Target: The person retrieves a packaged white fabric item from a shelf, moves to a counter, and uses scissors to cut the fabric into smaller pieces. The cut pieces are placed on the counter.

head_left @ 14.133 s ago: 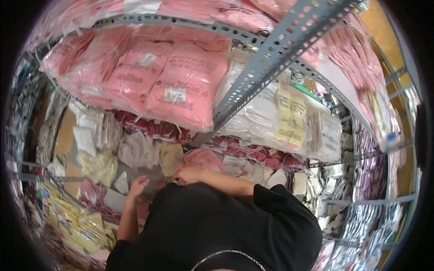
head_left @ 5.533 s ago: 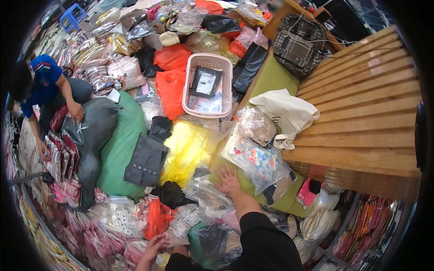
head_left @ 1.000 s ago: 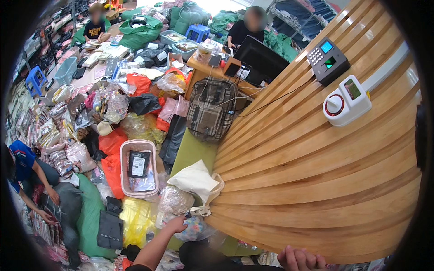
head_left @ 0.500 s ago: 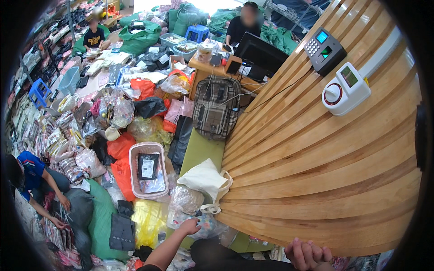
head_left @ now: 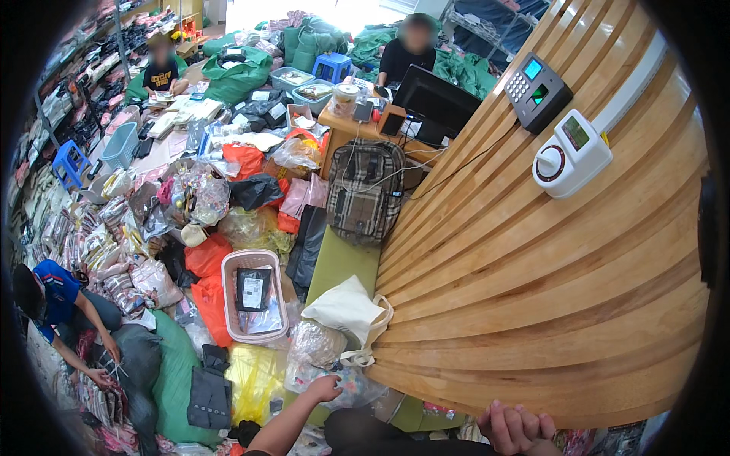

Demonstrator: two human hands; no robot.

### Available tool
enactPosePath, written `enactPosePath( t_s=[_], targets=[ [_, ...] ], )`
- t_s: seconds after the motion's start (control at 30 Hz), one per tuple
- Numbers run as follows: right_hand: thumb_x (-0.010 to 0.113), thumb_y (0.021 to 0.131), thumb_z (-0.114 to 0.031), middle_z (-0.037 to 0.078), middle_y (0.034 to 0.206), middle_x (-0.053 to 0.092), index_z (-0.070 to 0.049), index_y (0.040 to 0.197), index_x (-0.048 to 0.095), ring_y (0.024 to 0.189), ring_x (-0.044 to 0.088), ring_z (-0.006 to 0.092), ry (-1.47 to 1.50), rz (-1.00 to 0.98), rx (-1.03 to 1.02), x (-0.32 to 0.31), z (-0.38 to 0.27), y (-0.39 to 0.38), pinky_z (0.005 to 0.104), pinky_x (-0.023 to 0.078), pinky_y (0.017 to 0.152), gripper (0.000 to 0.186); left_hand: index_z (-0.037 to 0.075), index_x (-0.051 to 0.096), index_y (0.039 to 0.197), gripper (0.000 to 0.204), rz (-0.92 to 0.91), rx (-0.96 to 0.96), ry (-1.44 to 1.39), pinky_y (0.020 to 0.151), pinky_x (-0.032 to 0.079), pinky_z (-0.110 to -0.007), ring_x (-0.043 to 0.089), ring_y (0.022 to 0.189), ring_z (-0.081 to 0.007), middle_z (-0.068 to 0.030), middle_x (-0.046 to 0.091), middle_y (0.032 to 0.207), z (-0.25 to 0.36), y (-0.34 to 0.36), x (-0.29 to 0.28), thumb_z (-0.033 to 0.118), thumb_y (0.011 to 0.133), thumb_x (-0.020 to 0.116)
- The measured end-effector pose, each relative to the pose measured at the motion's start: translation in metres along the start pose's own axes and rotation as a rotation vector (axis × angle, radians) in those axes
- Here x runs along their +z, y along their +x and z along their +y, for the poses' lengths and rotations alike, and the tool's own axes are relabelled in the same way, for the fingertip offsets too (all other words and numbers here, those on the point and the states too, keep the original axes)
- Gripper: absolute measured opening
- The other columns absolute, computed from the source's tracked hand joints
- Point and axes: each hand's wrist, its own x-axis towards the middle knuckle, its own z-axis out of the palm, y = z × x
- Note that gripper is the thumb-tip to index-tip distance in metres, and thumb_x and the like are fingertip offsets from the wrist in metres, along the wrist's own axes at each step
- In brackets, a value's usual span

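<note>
yellow bag (head_left: 255, 380) left of the left hand (head_left: 325, 389) might snag if that arm swings out; left hand half-curled, nothing seen in it, contact unclear with the clear floral bag (head_left: 361, 386) just to its right, whose slick film could slide if pressed. cream tote (head_left: 342, 306) beyond that hand could shift along with it; right hand (head_left: 512, 431), fingers bent at the wooden panel's (head_left: 532, 304) lower edge, grip can't be told, might slip if weight shifts.
</note>
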Motion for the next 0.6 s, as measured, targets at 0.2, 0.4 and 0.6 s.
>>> enactPosePath(
  t_s=[0.2,0.4,0.6],
  targets=[
    [0.066,0.082,-0.032,-0.01,0.069,0.059,-0.02,0.088,0.074,0.071,0.054,0.008,0.018,-0.092,-0.014,-0.006,0.001,0.001,0.0309,0.031,0.085,0.015,0.002,0.06,0.123,0.051,-0.032,-0.009,0.016,0.089,0.051,-0.043,0.065,0.102,-0.0343,-0.0182,0.069,0.106,-0.002,0.0,0.008,0.034,0.084,0.061],
    [0.063,0.07,-0.02,-0.003,0.056,0.052,-0.012,0.08,0.069,0.062,0.046,0.0142,0.013,0.053,0.019,0.01,-0.006,-0.004,0.0379,0.031,0.089,0.014,0.002,0.06,0.122,0.05,-0.043,-0.013,0.008,0.09,0.051,-0.043,0.065,0.102,-0.0347,-0.019,0.069,0.107,0.001,-0.003,0.007,0.034,0.083,0.061],
    [0.063,0.07,-0.02,-0.003,0.058,0.053,-0.011,0.079,0.069,0.063,0.047,0.0147,0.006,0.041,0.011,0.009,-0.006,-0.002,0.0385,0.032,0.089,0.014,0.003,0.061,0.121,0.05,-0.036,-0.019,-0.001,0.089,0.051,-0.043,0.065,0.101,-0.0338,-0.0173,0.069,0.106,-0.008,-0.004,0.017,0.034,0.082,0.062]
  ],
)
